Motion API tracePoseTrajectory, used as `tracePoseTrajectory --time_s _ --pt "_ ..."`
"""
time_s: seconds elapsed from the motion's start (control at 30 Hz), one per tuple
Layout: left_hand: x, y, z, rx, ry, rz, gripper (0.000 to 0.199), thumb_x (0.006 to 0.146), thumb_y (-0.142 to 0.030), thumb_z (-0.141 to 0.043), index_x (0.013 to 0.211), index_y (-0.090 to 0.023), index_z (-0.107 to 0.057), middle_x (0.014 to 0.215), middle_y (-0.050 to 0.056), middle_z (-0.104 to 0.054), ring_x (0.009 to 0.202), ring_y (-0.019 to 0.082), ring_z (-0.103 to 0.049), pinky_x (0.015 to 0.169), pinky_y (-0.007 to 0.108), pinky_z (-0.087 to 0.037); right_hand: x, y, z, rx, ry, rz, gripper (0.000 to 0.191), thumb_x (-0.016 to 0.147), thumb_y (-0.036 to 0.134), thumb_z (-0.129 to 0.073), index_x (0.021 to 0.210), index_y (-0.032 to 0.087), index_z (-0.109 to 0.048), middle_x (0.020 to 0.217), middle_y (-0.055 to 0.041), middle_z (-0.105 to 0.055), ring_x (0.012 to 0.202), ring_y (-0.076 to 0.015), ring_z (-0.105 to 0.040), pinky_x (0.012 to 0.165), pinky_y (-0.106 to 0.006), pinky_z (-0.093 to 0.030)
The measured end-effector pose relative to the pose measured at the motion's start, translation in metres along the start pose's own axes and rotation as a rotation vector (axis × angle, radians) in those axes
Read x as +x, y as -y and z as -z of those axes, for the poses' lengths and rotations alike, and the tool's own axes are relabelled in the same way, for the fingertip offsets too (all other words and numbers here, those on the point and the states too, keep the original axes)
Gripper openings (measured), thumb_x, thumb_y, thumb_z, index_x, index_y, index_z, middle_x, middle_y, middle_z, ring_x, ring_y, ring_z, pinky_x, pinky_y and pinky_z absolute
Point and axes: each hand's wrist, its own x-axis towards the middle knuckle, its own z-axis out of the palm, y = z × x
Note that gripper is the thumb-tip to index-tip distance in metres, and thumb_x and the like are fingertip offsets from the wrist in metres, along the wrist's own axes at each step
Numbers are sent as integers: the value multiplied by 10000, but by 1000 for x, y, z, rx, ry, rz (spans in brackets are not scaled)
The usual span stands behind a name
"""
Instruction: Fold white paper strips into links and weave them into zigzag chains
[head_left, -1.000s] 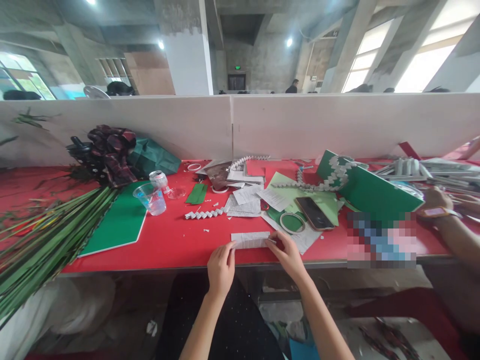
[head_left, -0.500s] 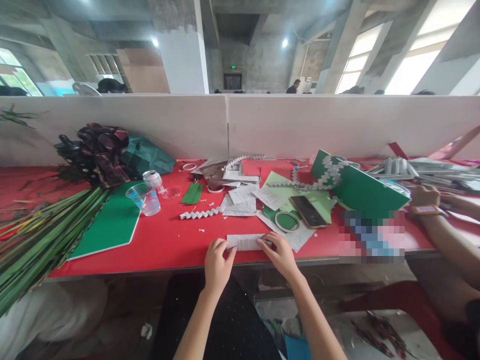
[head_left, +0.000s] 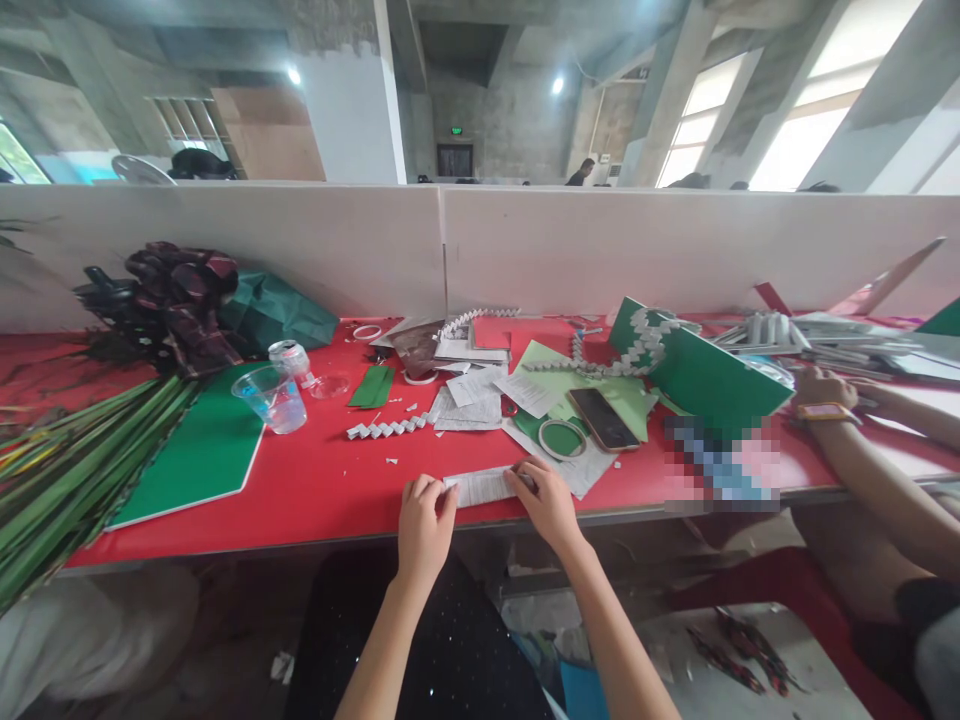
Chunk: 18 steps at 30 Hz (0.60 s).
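A strip of printed paper (head_left: 480, 487) lies at the front edge of the red table, its right end tilted slightly up and away from me. My left hand (head_left: 426, 520) pinches its left end between thumb and fingers. At the other end, my right hand (head_left: 551, 505) is closed on the paper, with its fingertips curled over the edge. Just beyond is a zigzag chain of folded paper (head_left: 386, 428). Loose printed sheets (head_left: 469, 405) lie behind the strip, and a tape roll (head_left: 562, 440) sits next to a phone (head_left: 604, 418).
On the left are long green leaves (head_left: 97, 470), a green board (head_left: 202, 460), a plastic cup (head_left: 274, 400) and a can (head_left: 291, 362). A folded green board (head_left: 720, 380) stands at right, near another person's arm (head_left: 862, 450). A white partition (head_left: 337, 240) runs along the back.
The view has turned slightly to the right. The paper strip has tilted a little, its right end now higher. Both hands still hold its ends.
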Motion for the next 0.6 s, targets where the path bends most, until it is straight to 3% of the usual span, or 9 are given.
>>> tracePoseTrajectory --time_s 0.17,0.6 --pt "-1 -2 -5 105 -34 -32 231 916 -296 -452 721 -208 -538 795 47 -552 794 215 -511 708 323 -433 -1 2 1 -2 -40 -11 266 913 401 -447 761 209 -552 1015 -72 -600 792 -174 -579 691 -270 -411" --pt "-1 -1 -10 194 -50 -61 155 919 -249 -442 802 -212 -536 819 52 -560 791 226 -513 711 328 -430 -3 4 0 -41 -53 -40 136 858 307 -471 777 212 -526 994 -43 -584 771 -160 -562 656 -251 -388"
